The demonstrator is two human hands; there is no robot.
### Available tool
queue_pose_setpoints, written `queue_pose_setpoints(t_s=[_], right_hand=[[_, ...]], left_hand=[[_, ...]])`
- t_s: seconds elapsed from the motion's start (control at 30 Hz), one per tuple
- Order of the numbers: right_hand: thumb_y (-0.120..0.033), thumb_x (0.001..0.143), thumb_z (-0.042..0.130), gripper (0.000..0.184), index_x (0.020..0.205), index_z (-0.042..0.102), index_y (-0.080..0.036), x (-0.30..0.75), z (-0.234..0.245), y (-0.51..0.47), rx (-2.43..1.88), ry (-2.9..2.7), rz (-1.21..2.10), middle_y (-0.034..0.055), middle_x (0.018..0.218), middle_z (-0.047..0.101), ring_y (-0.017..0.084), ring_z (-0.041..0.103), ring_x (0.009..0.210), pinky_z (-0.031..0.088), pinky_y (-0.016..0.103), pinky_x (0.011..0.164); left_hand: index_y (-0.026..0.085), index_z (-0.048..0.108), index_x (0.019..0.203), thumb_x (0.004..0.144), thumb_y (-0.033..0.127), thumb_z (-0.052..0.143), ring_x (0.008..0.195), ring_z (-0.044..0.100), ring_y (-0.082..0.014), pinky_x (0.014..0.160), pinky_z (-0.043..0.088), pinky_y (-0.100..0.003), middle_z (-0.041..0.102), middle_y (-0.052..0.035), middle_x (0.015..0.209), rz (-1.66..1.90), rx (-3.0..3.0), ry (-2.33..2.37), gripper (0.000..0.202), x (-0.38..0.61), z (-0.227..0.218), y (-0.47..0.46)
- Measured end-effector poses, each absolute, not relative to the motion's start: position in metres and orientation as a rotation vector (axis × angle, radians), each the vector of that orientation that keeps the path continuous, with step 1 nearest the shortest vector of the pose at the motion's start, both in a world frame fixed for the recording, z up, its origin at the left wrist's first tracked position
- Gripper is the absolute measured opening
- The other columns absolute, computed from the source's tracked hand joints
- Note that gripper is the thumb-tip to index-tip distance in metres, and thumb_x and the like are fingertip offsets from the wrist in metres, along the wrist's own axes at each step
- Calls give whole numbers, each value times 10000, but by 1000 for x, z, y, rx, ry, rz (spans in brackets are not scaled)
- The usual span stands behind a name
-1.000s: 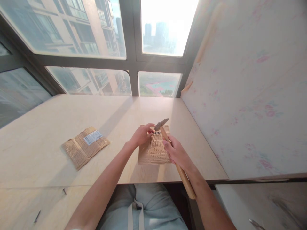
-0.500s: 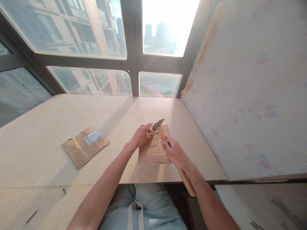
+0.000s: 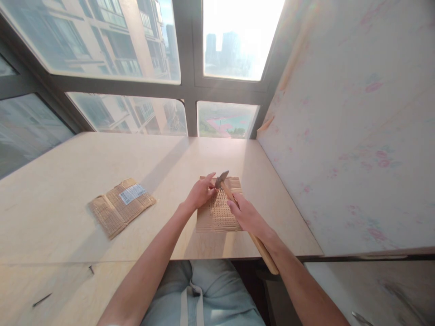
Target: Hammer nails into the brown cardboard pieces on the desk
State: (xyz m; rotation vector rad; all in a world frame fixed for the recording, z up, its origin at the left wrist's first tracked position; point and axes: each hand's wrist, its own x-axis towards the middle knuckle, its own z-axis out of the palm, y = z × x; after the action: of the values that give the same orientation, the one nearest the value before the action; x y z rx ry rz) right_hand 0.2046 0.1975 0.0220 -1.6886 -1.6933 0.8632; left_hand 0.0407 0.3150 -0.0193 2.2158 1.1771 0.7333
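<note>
A square cardboard piece (image 3: 217,213) studded with rows of nails lies on the light wooden table (image 3: 102,158) in front of me. My left hand (image 3: 201,192) rests on its upper left part, fingers pinched around a small nail that is too small to see well. My right hand (image 3: 248,216) is wrapped round the wooden handle of a hammer (image 3: 234,203). The metal hammer head (image 3: 221,177) hangs just above my left fingertips.
A folded brown cardboard package with a white label (image 3: 120,204) lies to the left on the table. Loose nails (image 3: 42,299) lie on the lower surface at the near left. A pale floral board (image 3: 346,127) stands along the right side. Windows run behind the table.
The hammer head has come down and leftward, closer to my left fingertips. My left hand has stayed in place on the cardboard.
</note>
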Motion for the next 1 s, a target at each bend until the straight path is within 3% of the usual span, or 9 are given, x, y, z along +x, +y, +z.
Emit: queue_pose_setpoints(t_s=[0.53, 1.0], right_hand=[[-349, 921, 394, 166, 851, 475, -223, 209, 23, 199, -1632, -1653, 853, -22, 670, 522, 156, 495, 606, 321, 276, 575], [-362, 913, 405, 183, 859, 500, -214, 211, 19, 198, -1656, -1628, 919, -30, 652, 500, 140, 486, 583, 307, 249, 527]], left_hand=[[217, 539, 1248, 786, 145, 616, 809, 683, -168, 790, 528, -301, 732, -14, 869, 827, 2119, 1083, 475, 39, -22, 312], [233, 677, 876, 806, 190, 617, 840, 677, -179, 804, 510, -312, 734, 5, 868, 868, 2097, 1074, 101, 39, -22, 313]])
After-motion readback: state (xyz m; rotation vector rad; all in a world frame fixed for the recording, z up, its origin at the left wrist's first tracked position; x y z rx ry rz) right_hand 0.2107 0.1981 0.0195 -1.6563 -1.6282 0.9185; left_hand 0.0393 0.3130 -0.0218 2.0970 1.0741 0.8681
